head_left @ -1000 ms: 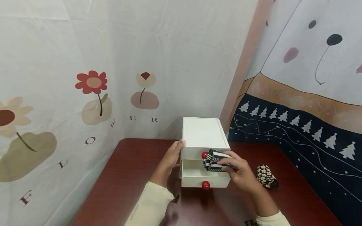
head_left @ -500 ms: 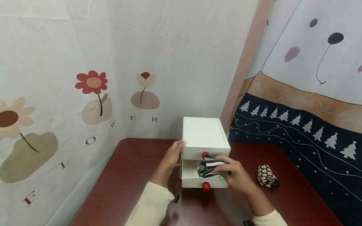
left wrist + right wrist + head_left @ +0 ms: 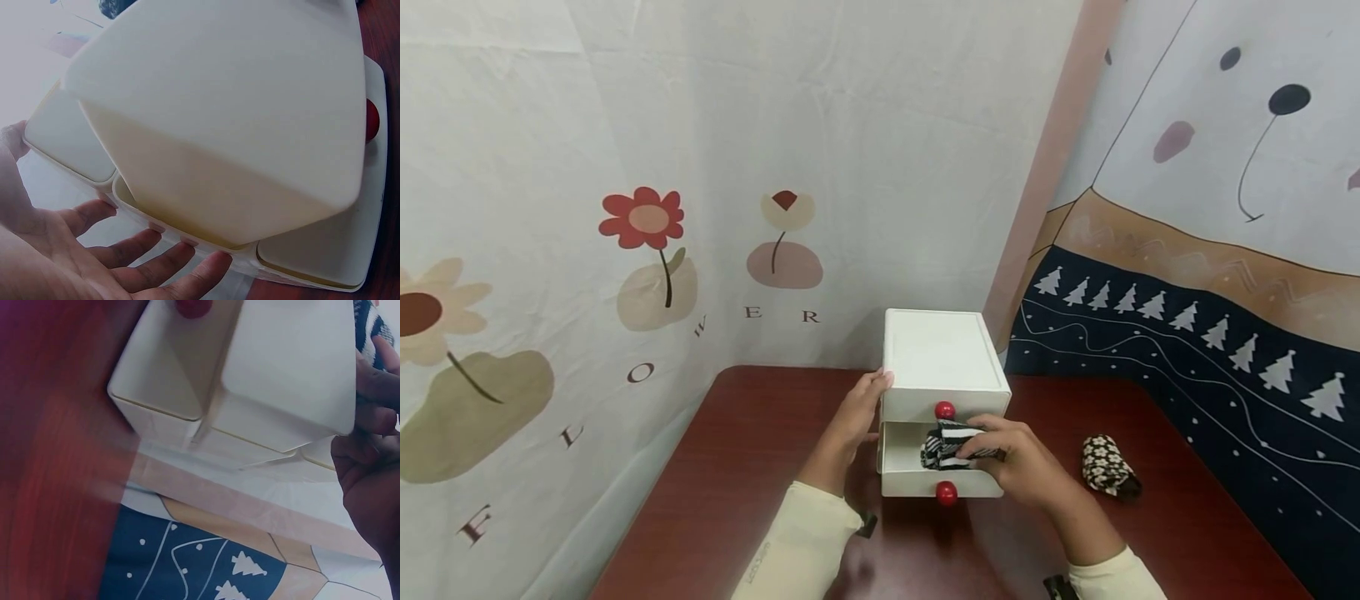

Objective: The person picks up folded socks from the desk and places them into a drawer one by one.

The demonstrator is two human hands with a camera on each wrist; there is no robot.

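Note:
A white drawer cabinet (image 3: 946, 350) with red knobs stands on the table, its middle drawer (image 3: 910, 485) pulled out. My left hand (image 3: 856, 412) rests against the cabinet's left side, with the fingers fairly straight along it in the left wrist view. Over the opened drawer, my right hand (image 3: 1018, 462) pinches a rolled black-and-white striped sock bundle (image 3: 947, 442) between thumb and fingers. Part of that bundle (image 3: 369, 331) shows in the right wrist view beside the drawer. Whether it touches the drawer's floor, I cannot tell.
A rolled black sock bundle with pale flowers (image 3: 1107, 467) lies on the dark red table (image 3: 760, 467), right of the cabinet. Printed cloth hangings (image 3: 850, 167) stand behind and to the right of the table.
My right hand has brought the striped sock bundle down and left, from in front of the upper drawer to the pulled-out drawer. My left hand has stayed in place.

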